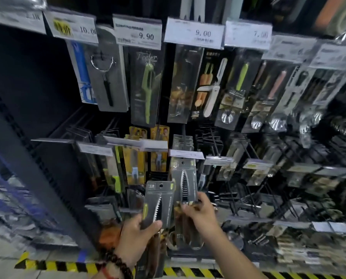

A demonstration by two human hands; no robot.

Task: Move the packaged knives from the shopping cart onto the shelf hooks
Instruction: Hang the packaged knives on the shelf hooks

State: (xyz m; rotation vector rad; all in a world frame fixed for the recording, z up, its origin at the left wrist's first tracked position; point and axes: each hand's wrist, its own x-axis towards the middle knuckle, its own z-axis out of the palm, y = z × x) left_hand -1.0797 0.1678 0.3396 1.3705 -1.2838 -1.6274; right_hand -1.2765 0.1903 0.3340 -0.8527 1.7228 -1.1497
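- Head view, hands: left hand (pixel 136 231) is gripping the lower half of one packaged knife (pixel 158 202), thumb lying across the front of the card; a dark bead bracelet (pixel 118 262) is sitting on that wrist.
- Right hand (pixel 201 213) is pinching a second packaged knife (pixel 185 182) at its lower part, fingers curled round the card edge.
- Head view, knives: both cards are standing upright in front of the lower hook row, side by side, edges nearly touching — the right one is sitting higher, its top just under a white price label (pixel 186 154).
- Whether that card's hole is already on a hook: cannot tell.
- Head view, shelf: packaged peelers (pixel 148 87) are hanging along the upper row under price tags (pixel 138 32).
- Yellow-black floor tape (pixel 53 265) is running along the shelf base.
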